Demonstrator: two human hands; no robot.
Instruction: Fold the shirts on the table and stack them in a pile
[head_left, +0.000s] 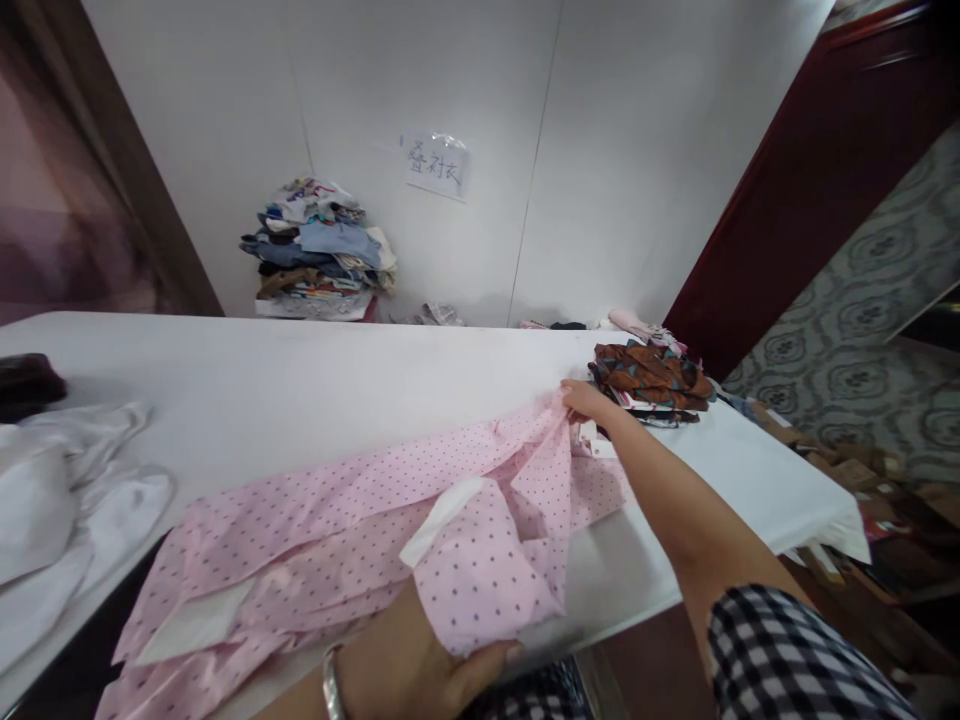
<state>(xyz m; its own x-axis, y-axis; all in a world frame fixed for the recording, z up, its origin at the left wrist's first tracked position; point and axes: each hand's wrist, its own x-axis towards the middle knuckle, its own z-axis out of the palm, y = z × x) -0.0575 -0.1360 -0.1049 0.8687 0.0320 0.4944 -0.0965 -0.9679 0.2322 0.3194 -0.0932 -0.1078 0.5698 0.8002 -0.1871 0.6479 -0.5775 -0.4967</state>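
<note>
A pink shirt (360,495) with small dark dots and white cuff-like parts is spread sideways over the white table, its lower left part near the front edge. My right hand (583,400) pinches the shirt at its far right end and raises a fold of it. Close to the front edge, my left hand (420,655) grips the near side of the fabric, the thumb showing below a turned-up flap with a white band. The other fingers of that hand are hidden by cloth.
On the white table (247,390), patterned brown folded clothes (649,375) are stacked just beyond my right hand. White garments (67,490) and a dark item (30,385) lie at the left. A tall clothes pile (322,245) stands against the wall, near a handwritten sign (436,167).
</note>
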